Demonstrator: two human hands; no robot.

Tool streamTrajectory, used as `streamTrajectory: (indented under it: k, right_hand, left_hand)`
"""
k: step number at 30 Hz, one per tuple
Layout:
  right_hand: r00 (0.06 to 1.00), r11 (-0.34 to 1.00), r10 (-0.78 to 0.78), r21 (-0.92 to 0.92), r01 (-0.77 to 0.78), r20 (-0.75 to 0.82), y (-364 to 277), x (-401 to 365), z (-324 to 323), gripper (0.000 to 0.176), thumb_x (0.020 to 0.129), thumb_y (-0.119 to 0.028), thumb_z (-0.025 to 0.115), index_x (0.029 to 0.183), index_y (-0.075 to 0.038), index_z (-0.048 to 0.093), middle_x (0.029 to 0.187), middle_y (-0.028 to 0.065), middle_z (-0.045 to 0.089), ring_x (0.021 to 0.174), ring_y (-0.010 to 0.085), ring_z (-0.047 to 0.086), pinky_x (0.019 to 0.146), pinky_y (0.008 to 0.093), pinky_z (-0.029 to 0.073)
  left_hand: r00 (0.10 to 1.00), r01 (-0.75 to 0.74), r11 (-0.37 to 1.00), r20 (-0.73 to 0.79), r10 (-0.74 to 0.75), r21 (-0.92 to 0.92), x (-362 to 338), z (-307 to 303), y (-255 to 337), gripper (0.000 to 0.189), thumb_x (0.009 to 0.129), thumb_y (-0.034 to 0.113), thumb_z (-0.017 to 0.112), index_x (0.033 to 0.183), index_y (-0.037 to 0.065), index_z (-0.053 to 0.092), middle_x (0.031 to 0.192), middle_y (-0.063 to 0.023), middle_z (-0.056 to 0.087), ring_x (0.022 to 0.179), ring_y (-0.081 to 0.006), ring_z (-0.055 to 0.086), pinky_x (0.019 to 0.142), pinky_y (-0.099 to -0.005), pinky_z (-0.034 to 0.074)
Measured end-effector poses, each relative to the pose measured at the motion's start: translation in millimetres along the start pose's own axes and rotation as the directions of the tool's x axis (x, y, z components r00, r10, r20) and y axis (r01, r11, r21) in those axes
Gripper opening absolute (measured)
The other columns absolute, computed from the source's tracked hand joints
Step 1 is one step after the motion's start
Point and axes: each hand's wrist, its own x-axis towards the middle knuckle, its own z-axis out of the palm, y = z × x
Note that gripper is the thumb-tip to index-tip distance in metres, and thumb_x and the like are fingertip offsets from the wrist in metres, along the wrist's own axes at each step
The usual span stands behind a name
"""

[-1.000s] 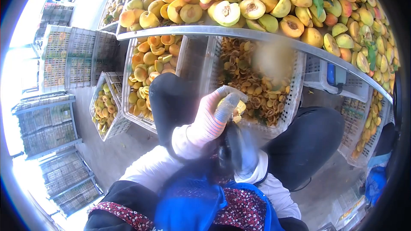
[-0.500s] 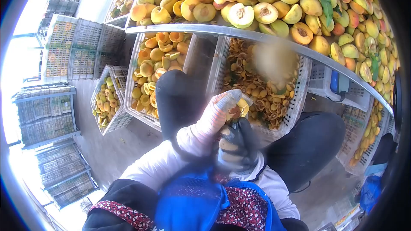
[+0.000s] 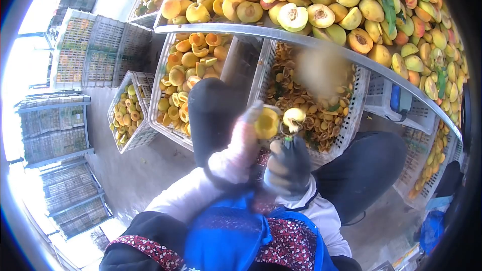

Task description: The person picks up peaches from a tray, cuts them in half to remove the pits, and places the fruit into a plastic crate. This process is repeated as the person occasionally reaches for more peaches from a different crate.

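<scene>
My left hand [image 3: 241, 138], in a pale glove and blurred, holds a hollowed yellow peach half [image 3: 266, 123] by its edge, the cut side facing up. My right hand [image 3: 288, 164], in a dark grey glove, is closed around a small pitting tool [image 3: 288, 139] with a green part showing above the fist. A pale yellow scooped-out piece [image 3: 294, 119] sits at the tool's tip, apart from the peach half. Both hands are above my lap, in front of a crate of scraps [image 3: 357, 115] filled with brown and yellow cut-out pieces.
A metal-edged table [image 3: 346, 56] heaped with halved peaches spans the top. Left of my knee stands a crate [image 3: 153, 101] of hollowed halves, beside a smaller crate [image 3: 143, 143] of fruit. Stacked crates [image 3: 85, 52] line the left. A blurred smudge covers part of the scrap crate.
My hands, close together before, have moved apart. The peach half now shows its hollow, and the scooped piece is separate on the tool in my right hand.
</scene>
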Motion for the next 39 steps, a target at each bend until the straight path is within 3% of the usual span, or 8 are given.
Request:
streamTrajectory:
  k: [5, 8, 12, 21, 32, 33, 36, 39]
  right_hand:
    - [0.934, 0.994, -0.095, -0.088, 0.069, -0.344, -12, -6, -21, 0.049, 0.098, -0.050, 0.036, 0.092, -0.008, 0.059, 0.061, -0.0011, 0.038, 0.044, 0.0082, 0.032, 0.038, 0.0221, 0.028]
    - [0.917, 0.978, -0.151, -0.189, 0.085, -0.370, -8, -4, -18, 0.048, 0.097, -0.051, 0.038, 0.090, -0.009, 0.059, 0.061, -0.0017, 0.038, 0.045, 0.0092, 0.032, 0.040, 0.0238, 0.028]
    - [0.732, 0.915, -0.318, -0.397, 0.070, -0.603, -3, 5, -4, 0.045, 0.096, -0.054, 0.040, 0.089, -0.014, 0.057, 0.060, -0.0011, 0.044, 0.042, 0.0098, 0.035, 0.038, 0.0236, 0.028]
    - [0.605, 0.797, -0.513, -0.600, 0.071, -0.609, -13, 5, -3, 0.045, 0.092, -0.059, 0.045, 0.088, -0.015, 0.053, 0.056, -0.0032, 0.041, 0.042, 0.0102, 0.038, 0.040, 0.0249, 0.031]
    - [0.437, -0.008, -0.899, -0.997, -0.073, -0.025, -24, 14, 43, 0.029, 0.089, -0.030, 0.064, 0.107, -0.008, 0.058, 0.072, 0.0000, 0.059, 0.047, 0.0063, 0.048, 0.040, 0.0187, 0.039]
    - [0.418, 0.271, -0.869, -0.961, -0.049, -0.266, -21, 13, 55, 0.029, 0.088, -0.029, 0.064, 0.107, -0.008, 0.058, 0.074, 0.0001, 0.060, 0.049, 0.0062, 0.050, 0.042, 0.0188, 0.040]
    - [0.444, 0.467, -0.804, -0.882, 0.061, -0.395, -15, 14, 58, 0.023, 0.089, -0.021, 0.064, 0.106, -0.008, 0.059, 0.082, 0.0007, 0.060, 0.064, 0.0047, 0.054, 0.053, 0.0171, 0.042]
    - [0.407, 0.337, -0.864, -0.941, 0.029, -0.297, -12, 23, 52, 0.017, 0.091, -0.014, 0.061, 0.105, -0.005, 0.057, 0.084, 0.0009, 0.058, 0.068, 0.0041, 0.051, 0.056, 0.0170, 0.041]
  left_hand:
    - [0.672, -0.647, 0.625, -0.060, 0.738, 0.437, -1, -67, 75, 0.034, 0.093, 0.032, 0.055, 0.102, 0.000, 0.061, 0.086, -0.0080, 0.064, 0.076, -0.0155, 0.063, 0.067, -0.0270, 0.052]
    - [0.645, 0.216, -0.384, 0.164, 0.747, 0.898, 10, -112, 119, 0.029, 0.086, 0.020, 0.065, 0.108, 0.002, 0.059, 0.093, -0.0142, 0.062, 0.081, -0.0286, 0.061, 0.074, -0.0355, 0.050]
    - [0.294, -0.307, -0.417, 0.501, 0.814, 0.856, 32, -32, 125, 0.036, 0.078, 0.022, 0.073, 0.106, 0.004, 0.059, 0.093, -0.0141, 0.062, 0.084, -0.0320, 0.061, 0.074, -0.0396, 0.050]
    - [0.611, -0.467, -0.431, 0.634, 0.474, 0.772, 136, 121, 117, 0.053, 0.074, 0.032, 0.075, 0.118, 0.009, 0.056, 0.095, -0.0162, 0.063, 0.085, -0.0329, 0.062, 0.074, -0.0379, 0.052]
    - [0.556, -0.831, -0.030, 0.825, -0.101, 0.556, 22, 57, 78, 0.105, 0.051, 0.047, 0.087, 0.134, 0.002, 0.041, 0.114, -0.0167, 0.059, 0.102, -0.0326, 0.060, 0.087, -0.0366, 0.048]
    - [0.558, -0.824, 0.127, 0.830, 0.011, 0.552, 26, 47, 71, 0.091, 0.064, 0.048, 0.082, 0.133, 0.002, 0.043, 0.117, -0.0130, 0.058, 0.103, -0.0262, 0.060, 0.088, -0.0340, 0.048]
    - [0.918, -0.153, 0.924, 0.397, 0.001, 0.351, 0, 45, 39, 0.073, 0.078, 0.047, 0.073, 0.130, 0.002, 0.047, 0.113, -0.0085, 0.060, 0.101, -0.0177, 0.060, 0.088, -0.0300, 0.047]
    - [0.968, -0.047, 0.974, 0.249, -0.009, 0.220, -4, 36, 16, 0.047, 0.089, 0.041, 0.062, 0.117, 0.003, 0.055, 0.097, -0.0037, 0.063, 0.090, -0.0113, 0.060, 0.082, -0.0249, 0.047]
